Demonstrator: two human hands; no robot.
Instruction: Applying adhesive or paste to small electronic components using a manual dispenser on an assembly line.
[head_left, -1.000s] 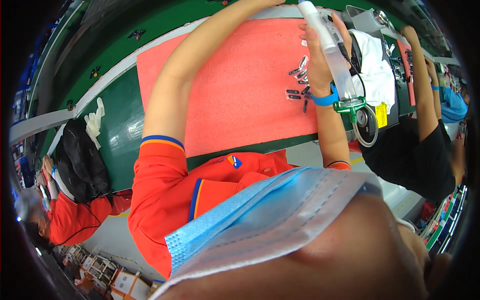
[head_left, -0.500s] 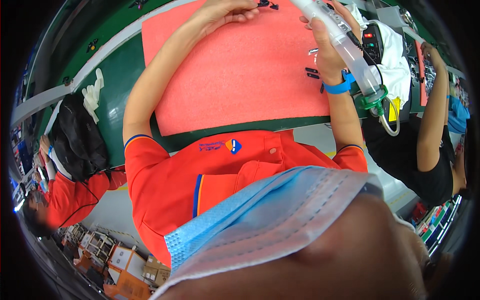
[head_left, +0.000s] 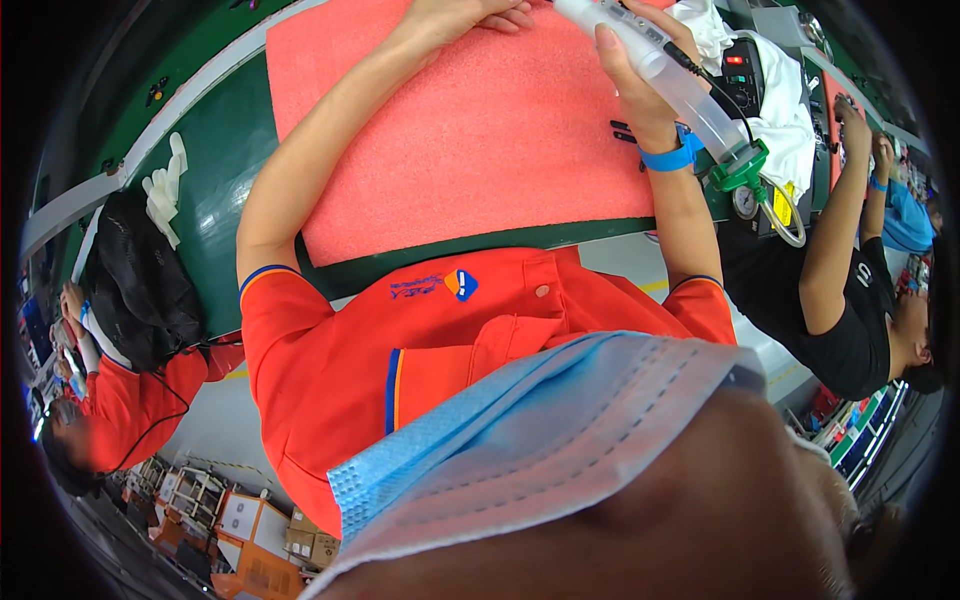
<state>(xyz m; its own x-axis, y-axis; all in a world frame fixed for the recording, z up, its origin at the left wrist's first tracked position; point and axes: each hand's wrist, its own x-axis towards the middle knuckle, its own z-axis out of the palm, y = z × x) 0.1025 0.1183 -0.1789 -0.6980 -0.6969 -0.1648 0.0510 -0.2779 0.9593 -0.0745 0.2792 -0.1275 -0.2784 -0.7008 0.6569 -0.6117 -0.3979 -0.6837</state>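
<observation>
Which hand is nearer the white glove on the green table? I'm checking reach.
Left. The left hand rests on the pink foam mat, closer to the white glove; the right hand grips a screwdriver farther away.

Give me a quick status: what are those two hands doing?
Right hand gripping a pale powered screwdriver. Left hand resting on the pink foam mat. Nothing between them.

Matt pink foam mat; glossy translucent plastic tool.
</observation>
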